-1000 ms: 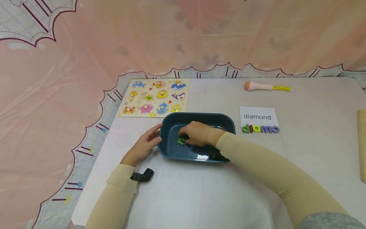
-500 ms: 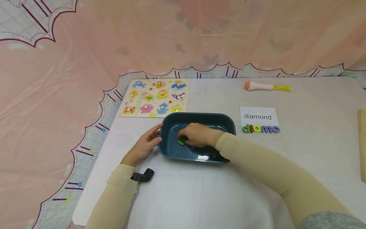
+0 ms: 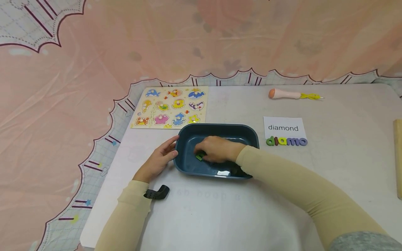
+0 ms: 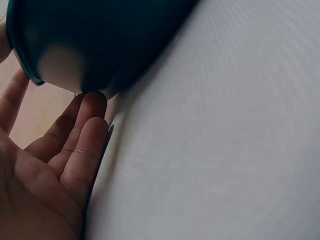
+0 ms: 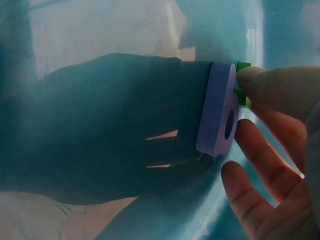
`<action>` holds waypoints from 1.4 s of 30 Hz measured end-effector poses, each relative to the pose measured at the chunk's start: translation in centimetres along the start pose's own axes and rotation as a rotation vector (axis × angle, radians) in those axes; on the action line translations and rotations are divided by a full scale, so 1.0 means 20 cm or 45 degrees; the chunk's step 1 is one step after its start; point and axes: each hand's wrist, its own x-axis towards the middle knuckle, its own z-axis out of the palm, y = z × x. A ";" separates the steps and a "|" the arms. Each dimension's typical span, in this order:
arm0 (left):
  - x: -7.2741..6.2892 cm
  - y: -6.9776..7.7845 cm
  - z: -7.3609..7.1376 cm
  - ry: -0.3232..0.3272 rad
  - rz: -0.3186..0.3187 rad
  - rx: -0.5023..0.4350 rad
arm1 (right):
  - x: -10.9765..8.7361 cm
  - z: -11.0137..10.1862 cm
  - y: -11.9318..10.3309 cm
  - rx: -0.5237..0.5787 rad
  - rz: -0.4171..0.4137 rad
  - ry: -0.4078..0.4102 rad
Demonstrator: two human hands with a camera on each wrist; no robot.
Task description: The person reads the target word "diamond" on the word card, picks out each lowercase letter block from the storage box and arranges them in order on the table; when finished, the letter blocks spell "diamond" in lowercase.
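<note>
My right hand (image 3: 217,149) reaches into a dark teal plastic tub (image 3: 185,168), its fingers curled. Thumb and fingers pinch a green letter n (image 3: 200,156), which stands tilted near the tub floor. A purple letter (image 5: 216,110) with a round hole, apparently a d, lies right beside the green one in the right wrist view; from the head it is hidden under my hand. At the tub's left end my left hand (image 3: 156,160) rests its fingertips against the outer wall. Its fingers (image 4: 85,150) are loosely bent in the left wrist view.
A white card (image 3: 282,127) reads "diamond", with coloured letters (image 3: 286,141) spelling "diamo" along its lower edge. Behind the tub lies a sea-animal puzzle board (image 3: 169,108). A pink-handled tool with a yellow cord (image 3: 293,94) is at the back right, a wooden piece (image 3: 397,158) at the right edge.
The green letter has gone from lying flat to tilted between my right fingers. My right hand has shifted slightly toward me, covering the purple letter; my left hand stays put.
</note>
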 end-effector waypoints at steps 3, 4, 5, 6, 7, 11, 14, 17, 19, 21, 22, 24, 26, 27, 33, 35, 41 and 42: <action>0.00 0.00 0.00 -0.001 0.001 0.000 | 0.00 0.00 -0.01 -0.015 0.000 0.003; 0.00 0.00 0.00 -0.001 0.001 0.000 | 0.00 0.00 -0.01 -0.020 0.000 0.007; 0.00 0.00 0.00 -0.001 0.002 -0.001 | 0.00 0.00 0.00 -0.022 0.001 0.011; 0.00 0.00 0.00 -0.001 0.002 -0.001 | 0.00 0.00 -0.01 -0.023 0.003 0.015; 0.00 0.00 0.00 -0.002 0.002 -0.001 | 0.00 0.01 0.00 -0.025 0.004 0.019; 0.00 0.00 0.00 0.001 -0.002 0.004 | 0.00 0.01 0.00 -0.019 -0.001 0.033; 0.00 0.00 0.00 0.001 -0.002 -0.004 | 0.00 0.00 0.00 -0.014 -0.003 0.048; 0.00 0.01 0.00 -0.006 0.006 -0.028 | 0.00 -0.01 0.00 -0.022 0.004 0.083; -0.01 0.00 0.00 -0.009 0.009 -0.040 | 0.00 -0.02 0.01 -0.024 0.012 0.105; -0.01 0.00 0.00 -0.010 0.009 -0.043 | 0.00 -0.03 0.01 -0.033 0.016 0.120; -0.01 0.00 0.00 -0.009 0.009 -0.040 | 0.00 -0.04 0.01 -0.033 0.019 0.122; 0.00 0.00 0.00 -0.012 0.008 -0.038 | -0.01 -0.05 0.01 -0.033 0.031 0.128; -0.01 0.00 0.00 -0.010 0.010 -0.035 | -0.02 -0.06 0.01 -0.041 0.046 0.141; -0.01 0.00 0.00 -0.009 0.009 -0.032 | -0.03 -0.07 0.01 -0.042 0.052 0.149; -0.01 0.00 0.01 -0.005 -0.015 -0.004 | -0.15 -0.14 0.03 -0.030 0.066 0.236; -0.01 0.01 0.01 -0.008 -0.018 0.003 | -0.20 -0.17 0.04 -0.028 0.075 0.271; -0.01 0.01 0.01 -0.007 -0.012 -0.001 | -0.35 -0.24 0.07 -0.066 0.073 0.384; -0.01 0.00 0.01 -0.005 -0.012 0.001 | -0.37 -0.24 0.08 -0.070 0.071 0.405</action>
